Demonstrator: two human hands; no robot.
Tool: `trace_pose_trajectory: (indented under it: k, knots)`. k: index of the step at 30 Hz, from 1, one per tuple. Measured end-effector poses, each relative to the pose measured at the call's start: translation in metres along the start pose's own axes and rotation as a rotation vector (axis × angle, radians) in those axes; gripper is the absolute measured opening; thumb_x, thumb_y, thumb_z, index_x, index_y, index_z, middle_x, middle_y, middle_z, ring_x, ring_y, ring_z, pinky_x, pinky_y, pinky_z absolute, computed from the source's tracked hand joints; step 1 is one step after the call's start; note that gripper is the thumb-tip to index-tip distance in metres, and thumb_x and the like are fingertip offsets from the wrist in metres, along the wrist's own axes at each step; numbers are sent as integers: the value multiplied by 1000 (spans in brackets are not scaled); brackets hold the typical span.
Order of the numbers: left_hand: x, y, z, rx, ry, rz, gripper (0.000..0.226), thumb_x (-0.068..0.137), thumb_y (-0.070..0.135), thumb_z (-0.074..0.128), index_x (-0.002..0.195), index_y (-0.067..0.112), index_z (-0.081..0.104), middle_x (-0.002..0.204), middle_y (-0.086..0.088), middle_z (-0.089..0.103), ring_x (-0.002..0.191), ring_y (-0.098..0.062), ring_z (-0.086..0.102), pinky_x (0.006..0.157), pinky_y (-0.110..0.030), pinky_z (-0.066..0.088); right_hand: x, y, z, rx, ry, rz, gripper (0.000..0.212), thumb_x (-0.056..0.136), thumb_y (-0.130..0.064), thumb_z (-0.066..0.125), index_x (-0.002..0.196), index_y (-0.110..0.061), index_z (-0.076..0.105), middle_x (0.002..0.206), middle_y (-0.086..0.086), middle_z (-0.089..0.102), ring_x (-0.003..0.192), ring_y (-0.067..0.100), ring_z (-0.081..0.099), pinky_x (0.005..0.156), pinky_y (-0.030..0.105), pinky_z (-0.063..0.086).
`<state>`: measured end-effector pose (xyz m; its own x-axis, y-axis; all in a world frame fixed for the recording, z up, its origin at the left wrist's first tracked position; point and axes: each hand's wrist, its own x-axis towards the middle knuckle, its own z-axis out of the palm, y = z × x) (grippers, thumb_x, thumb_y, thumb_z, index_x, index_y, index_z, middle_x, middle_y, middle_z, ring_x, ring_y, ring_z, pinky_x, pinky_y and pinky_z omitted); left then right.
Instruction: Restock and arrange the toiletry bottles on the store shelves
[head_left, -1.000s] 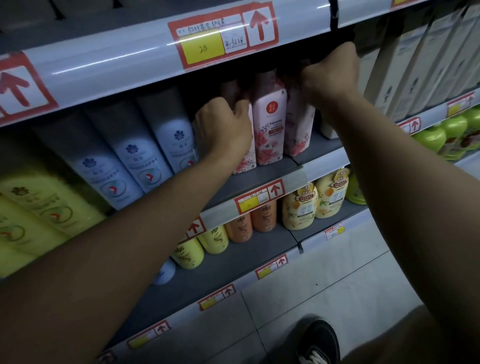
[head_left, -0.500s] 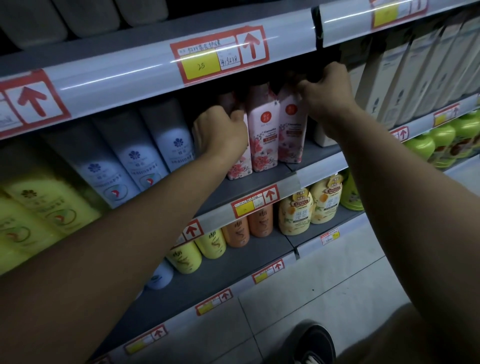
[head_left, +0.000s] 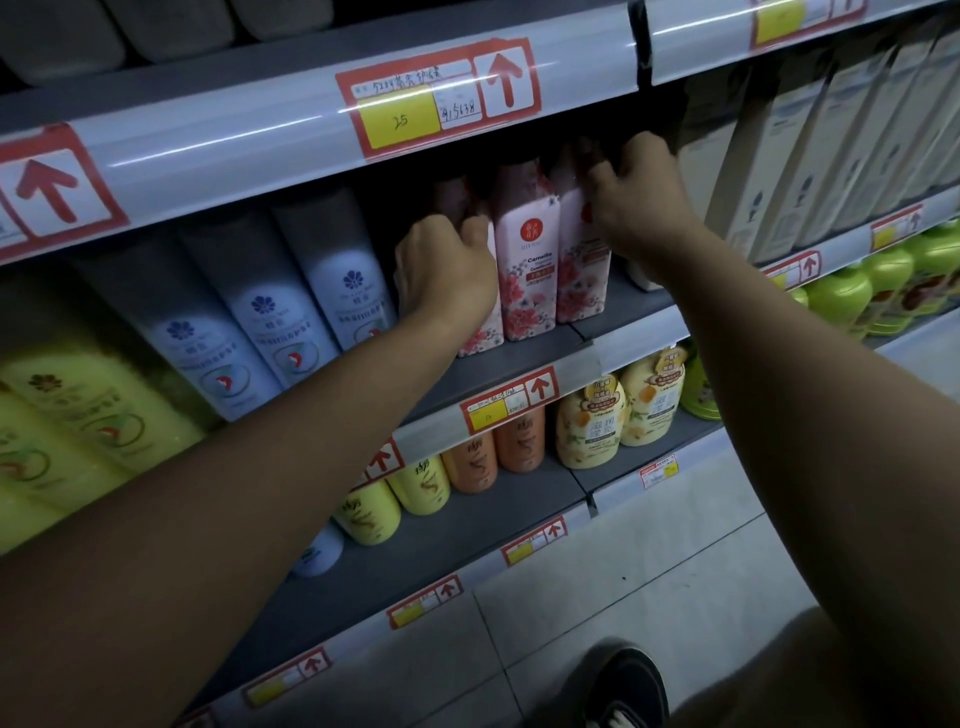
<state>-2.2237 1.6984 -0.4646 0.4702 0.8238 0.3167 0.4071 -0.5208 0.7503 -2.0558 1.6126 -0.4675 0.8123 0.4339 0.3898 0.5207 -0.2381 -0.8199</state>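
Three pink floral Camellia bottles stand side by side on the middle shelf (head_left: 524, 358). My left hand (head_left: 447, 265) is wrapped around the left pink bottle (head_left: 480, 332), covering most of it. The middle pink bottle (head_left: 527, 249) stands free between my hands. My right hand (head_left: 634, 192) grips the upper part of the right pink bottle (head_left: 579, 280), fingers curled over its top under the shelf above.
Grey-blue bottles (head_left: 332, 275) and yellow bottles (head_left: 78, 415) stand to the left, beige boxes (head_left: 810, 150) to the right. Orange bottles (head_left: 519, 439), cream bottles (head_left: 589, 431) and green bottles (head_left: 841, 299) fill the lower shelves. My shoe (head_left: 626, 686) is on the tiled floor.
My right hand has come down from the shelf's dark top onto the right pink bottle's upper part. The left hand keeps its hold. The view has tilted up slightly.
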Motion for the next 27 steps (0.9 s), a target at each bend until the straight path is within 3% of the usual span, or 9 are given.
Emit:
trace_pose_trajectory:
  k: [3,5,9,12,16,19,22,24,27]
  knots:
    - [-1,-2,3,-22,13,3,50,105,36,48,63,14,38,100,-26,68,97,-42,65,69,-37,37,-10,-9,-1,-96,0,-23,48,105,-44,43,109,0,63,112,24,69,103,45,64,82,47,50]
    - [-3,-2,4,-40,17,4,49,106,37,48,64,13,38,99,-26,68,96,-42,66,69,-37,39,-8,-5,0,-118,-7,-32,42,108,-34,43,114,3,61,119,25,67,109,44,62,83,43,47]
    - [-9,-2,3,-34,9,-12,41,105,39,52,72,15,46,101,-19,69,94,-36,66,69,-33,36,-15,-3,1,-96,-24,-27,47,106,-41,47,127,-1,58,129,21,64,118,38,59,90,36,45]
    - [-16,-5,3,13,-27,-21,27,103,32,56,108,7,50,120,-15,59,106,-30,60,75,-32,38,-24,0,0,-112,-18,-23,49,105,-43,49,134,-3,54,135,19,62,123,37,57,88,31,40]
    - [-27,-9,-4,24,-74,8,36,97,22,63,122,4,44,128,-14,50,114,-31,54,80,-31,38,-35,5,-2,-142,-23,-94,43,104,-44,50,128,-8,53,124,15,67,111,36,63,83,37,46]
    - [-37,-14,-12,6,-118,39,42,91,17,67,122,7,42,128,-12,50,116,-30,54,83,-33,41,-46,9,-6,-240,-37,-135,38,103,-39,52,126,-8,50,118,18,68,101,37,64,74,34,37]
    - [-47,-21,-23,-6,-129,99,53,86,14,69,133,12,44,131,-7,54,118,-26,57,84,-33,45,-55,11,-10,-317,-58,-112,47,95,-34,54,134,-10,44,110,17,67,93,38,64,72,35,40]
    - [-52,-24,-35,4,-145,154,66,86,17,70,145,18,42,138,-4,55,124,-23,58,97,-38,52,-64,8,-10,-348,-52,-94,56,90,-38,51,139,-13,43,109,16,68,91,38,65,73,37,47]
    - [-59,-25,-59,41,-190,233,69,90,20,69,152,21,40,143,-3,52,130,-23,55,108,-42,48,-83,-5,-11,-385,-31,-62,56,87,-46,44,135,-17,50,111,17,69,96,41,65,78,42,53]
